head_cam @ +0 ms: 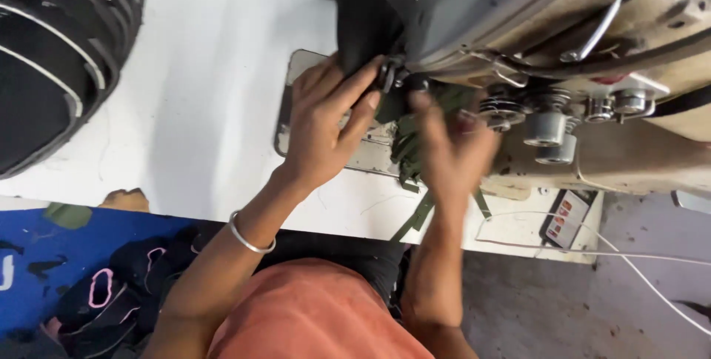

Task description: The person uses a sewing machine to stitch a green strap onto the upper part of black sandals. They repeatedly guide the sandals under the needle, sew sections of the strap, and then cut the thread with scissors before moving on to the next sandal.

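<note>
Head view, looking down on a sewing station. A white surface [192,107] carries a beige industrial sewing machine [629,144] whose head crosses the upper right; its thread-tension discs [544,126] face the viewer. A metal plate [296,107] is set into the surface beneath the needle area. At upper left sits a stack of black pieces with white edging [52,55]. Below the front edge of the surface lie a blue sheet [44,255] with dark scraps on it at left and a grey floor [578,300] at right, where a white cord [644,259] trails. A small printed card [566,218] rests near the right front corner of the surface. The person's orange garment [311,314] fills the bottom centre.

The left hand [322,126], a metal bangle [248,237] on its wrist, lies palm-down with fingers extended and pressed against black fabric [366,26] just beside the presser area; its grip is flat, not closed round anything. The right hand [452,148] is blurred by motion; it overlies the olive-green webbing strap [407,148], but whether its grip is closed on the strap cannot be told.

The strap lies between the two hands, directly under the machine head. Its long axis runs from the needle area toward the person, its free ends [415,215] hanging over the front edge of the surface.
</note>
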